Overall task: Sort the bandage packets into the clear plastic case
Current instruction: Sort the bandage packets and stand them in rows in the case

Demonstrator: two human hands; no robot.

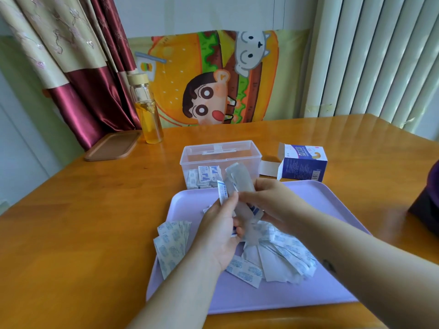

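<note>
Print first: the box (pixel 301 166), blue & white card w/ one flap open, shows a barcode, but its lettering is too small to read. Packets carry blue print, also unreadable. My left hand (pixel 221 233) pinches a thin strip (pixel 222 191) betw. thumb & fingers. My right hand (pixel 268 200) grips a blurred bundle (pixel 238 178) of packets, upright betw. both hands, just in front of the case (pixel 190 151). Case is clear hard plastic, rectangular, w/ a few packets (pixel 204 176) standing at its front left. More flat paper packets lie fanned on the smooth lilac tray (pixel 308 293), under my wrists, on a glossy wood table (pixel 71 233).
</note>
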